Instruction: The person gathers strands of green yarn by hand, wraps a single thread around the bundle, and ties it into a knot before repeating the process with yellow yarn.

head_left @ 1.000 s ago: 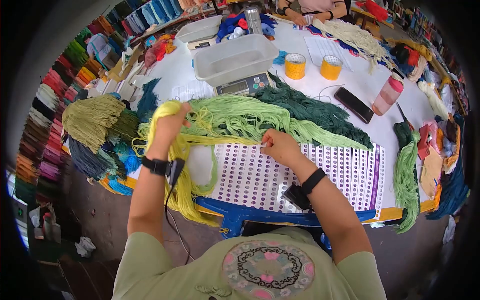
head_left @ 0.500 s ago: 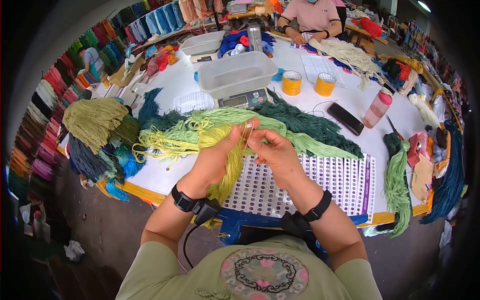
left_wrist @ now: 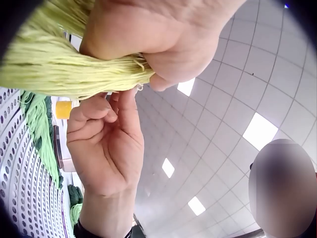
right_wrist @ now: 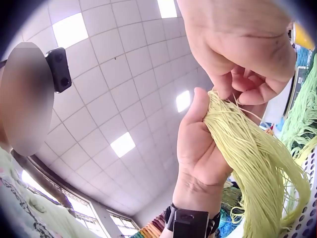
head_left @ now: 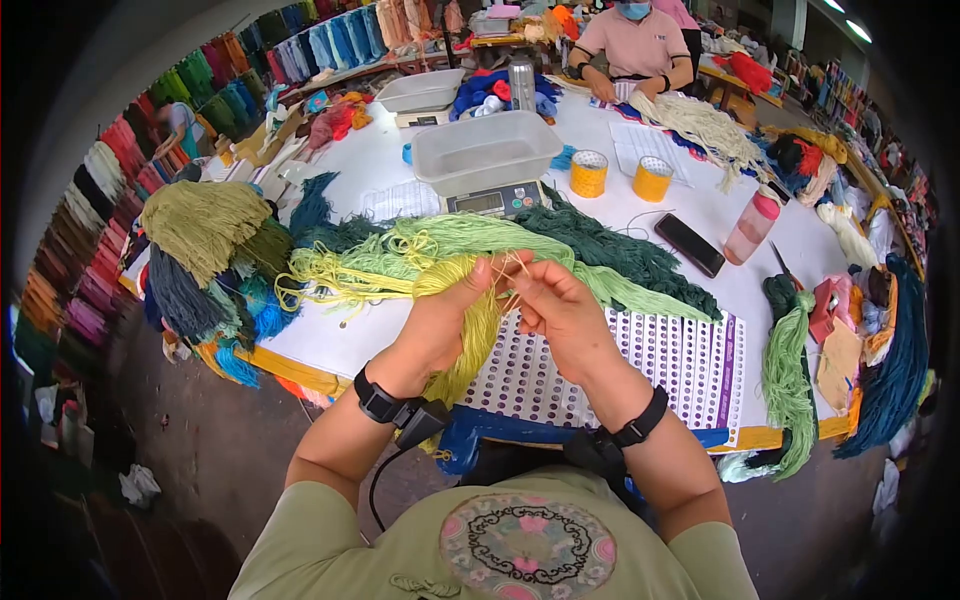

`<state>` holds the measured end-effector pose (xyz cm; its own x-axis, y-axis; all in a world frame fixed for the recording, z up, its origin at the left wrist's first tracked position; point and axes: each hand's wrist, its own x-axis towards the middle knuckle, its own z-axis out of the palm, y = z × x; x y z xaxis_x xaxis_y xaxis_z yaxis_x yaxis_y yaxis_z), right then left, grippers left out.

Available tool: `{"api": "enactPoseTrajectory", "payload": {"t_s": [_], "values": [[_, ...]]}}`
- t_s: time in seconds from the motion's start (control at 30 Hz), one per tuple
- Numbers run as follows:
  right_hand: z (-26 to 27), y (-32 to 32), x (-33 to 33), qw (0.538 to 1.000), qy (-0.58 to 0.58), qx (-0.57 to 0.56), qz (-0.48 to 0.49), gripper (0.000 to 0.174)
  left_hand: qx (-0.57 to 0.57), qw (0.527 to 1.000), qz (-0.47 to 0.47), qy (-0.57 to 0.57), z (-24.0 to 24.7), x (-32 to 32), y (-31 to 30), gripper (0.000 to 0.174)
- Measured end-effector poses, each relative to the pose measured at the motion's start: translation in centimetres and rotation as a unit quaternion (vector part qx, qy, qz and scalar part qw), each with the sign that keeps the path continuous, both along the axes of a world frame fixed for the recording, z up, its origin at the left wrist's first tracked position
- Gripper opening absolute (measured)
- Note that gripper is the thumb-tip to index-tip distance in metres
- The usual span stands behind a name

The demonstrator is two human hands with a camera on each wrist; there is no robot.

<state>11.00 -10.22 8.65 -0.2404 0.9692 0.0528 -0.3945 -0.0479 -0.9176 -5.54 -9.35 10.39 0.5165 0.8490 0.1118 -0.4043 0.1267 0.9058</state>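
My left hand (head_left: 432, 325) grips a hank of yellow thread (head_left: 476, 345) near its top, and the strands hang down past the palm. Close beside it my right hand (head_left: 572, 322) pinches thin loose thread at the hank's end between thumb and fingertips. From the right wrist view, the hank (right_wrist: 252, 153) fans out below the left hand (right_wrist: 195, 148), whose thumb stands along its top. Looser yellow strands (head_left: 350, 283) trail left over the table. Behind the hands lies a light green hank (head_left: 455, 232), partly over dark green thread (head_left: 600, 240).
White strips with rows of holes (head_left: 655, 370) lie under the right forearm. Beyond are a plastic tub (head_left: 485, 150) on a scale (head_left: 493, 202), two tape rolls (head_left: 588, 174), a phone (head_left: 689, 244) and a pink-capped bottle (head_left: 752, 228). Olive hanks (head_left: 205, 225) pile up left. A person (head_left: 632, 45) sits opposite.
My left hand has brought the yellow hank in from the left to the middle. The right hand has risen off the strips to meet it and now pinches thread at its end.
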Motion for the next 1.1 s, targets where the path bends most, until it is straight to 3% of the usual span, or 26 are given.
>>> {"api": "enactPoseTrajectory", "payload": {"t_s": [0.1,0.17,0.23,0.3,0.4,0.47,0.53,0.6,0.63,0.7,0.73,0.77,0.8,0.83,0.9,0.93,0.97,1.0,1.07,1.1], "values": [[0.1,-0.6,0.3,0.998,0.052,-0.031,0.022,0.015,-0.014,1.0,-0.018,-0.019,0.1,-0.4,-0.4,0.061],[0.4,-1.0,0.1,0.999,0.025,-0.024,0.017,0.016,-0.015,1.0,-0.013,-0.011,0.1,-0.3,-0.9,0.064],[1.2,-1.6,-0.3,1.0,-0.011,-0.007,0.025,0.016,0.071,0.995,0.034,0.066,0.0,0.1,-1.4,0.062],[1.5,-2.4,-0.5,0.999,-0.046,0.008,0.028,0.017,0.089,0.993,0.029,0.068,0.0,0.2,-2.1,0.062],[1.9,-2.9,-0.4,1.0,-0.028,0.006,0.013,0.017,0.089,0.995,0.027,0.037,0.4,0.1,-2.9,0.055],[1.8,-3.0,-0.3,0.997,0.047,-0.035,0.04,0.015,0.073,0.997,0.029,0.005,0.8,-0.1,-2.7,0.048],[2.1,-3.0,-0.1,0.996,0.072,-0.045,0.034,0.014,0.132,0.986,0.075,0.075,0.8,-0.4,-2.6,0.047],[1.9,-2.5,1.1,0.974,0.096,-0.069,0.192,0.011,0.118,0.983,0.1,0.104,0.9,-0.9,-2.1,0.045],[1.8,-2.4,1.6,0.974,0.096,-0.08,0.19,0.011,0.109,0.977,0.12,0.135,1.1,-1.3,-1.7,0.043],[1.8,-2.1,3.0,0.995,-0.101,0.019,0.011,0.012,-0.076,0.99,0.0,0.116,2.8,-5.1,-1.0,0.038],[1.7,-1.6,4.2,0.984,-0.11,0.057,-0.128,0.012,-0.066,0.992,0.051,0.096,2.7,-7.2,-0.7,0.035],[0.1,-0.4,7.4,0.98,-0.078,0.088,-0.163,0.012,-0.055,0.99,0.102,0.078,2.4,-9.5,-0.1,0.032],[0.7,-0.5,9.3,0.977,0.026,0.059,-0.203,0.014,-0.037,0.988,0.143,0.049,2.0,-12.3,1.0,0.029],[-0.1,-0.4,12.6,0.978,0.12,0.015,-0.172,0.012,-0.073,0.981,0.181,-0.009,1.9,-15.4,2.1,0.027],[-1.5,-1.1,18.6,0.967,0.18,-0.019,-0.181,0.012,-0.12,0.956,0.258,-0.076,2.7,-22.7,4.2,0.023],[-1.6,-1.5,21.9,0.972,0.168,-0.008,-0.165,0.011,-0.134,0.948,0.254,-0.137,2.7,-27.3,5.5,0.025],[-1.1,-1.7,24.4,0.933,0.198,-0.037,-0.299,0.012,-0.092,0.93,0.347,-0.076,4.3,-30.1,6.0,0.024],[-0.2,-2.0,27.7,0.923,0.155,-0.043,-0.35,0.011,-0.073,0.91,0.396,-0.102,5.2,-34.4,7.4,0.025],[1.4,-2.8,35.6,0.886,-0.021,0.059,-0.459,0.007,0.087,0.942,0.324,-0.013,7.7,-43.0,9.3,0.024],[1.1,-2.9,36.8,0.885,-0.025,0.054,-0.462,0.007,-0.007,0.783,0.615,-0.094,12.3,-32.7,8.4,0.022]]}}
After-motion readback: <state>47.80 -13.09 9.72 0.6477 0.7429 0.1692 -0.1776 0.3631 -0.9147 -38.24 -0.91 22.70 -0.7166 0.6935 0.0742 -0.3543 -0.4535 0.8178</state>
